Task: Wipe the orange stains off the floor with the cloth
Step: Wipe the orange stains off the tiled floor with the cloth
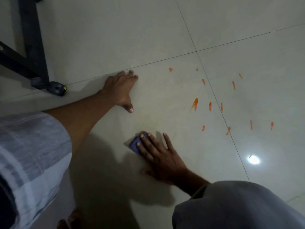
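Several orange stains [195,104] streak the pale tiled floor [115,30] to the right of centre, spread across two tiles. My right hand [158,156] presses flat on a small blue-purple cloth [136,142], which lies on the floor left of the stains; most of the cloth is hidden under my fingers. My left hand [121,89] rests palm down on the floor further up, fingers spread, holding nothing. Faint smears show on the tile near the cloth.
A black metal frame leg [35,47] with a caster wheel [57,88] stands at the upper left. My knees fill the lower left and lower right corners. A bare foot [71,219] shows at the bottom. A light reflection [253,159] glares on the right tile.
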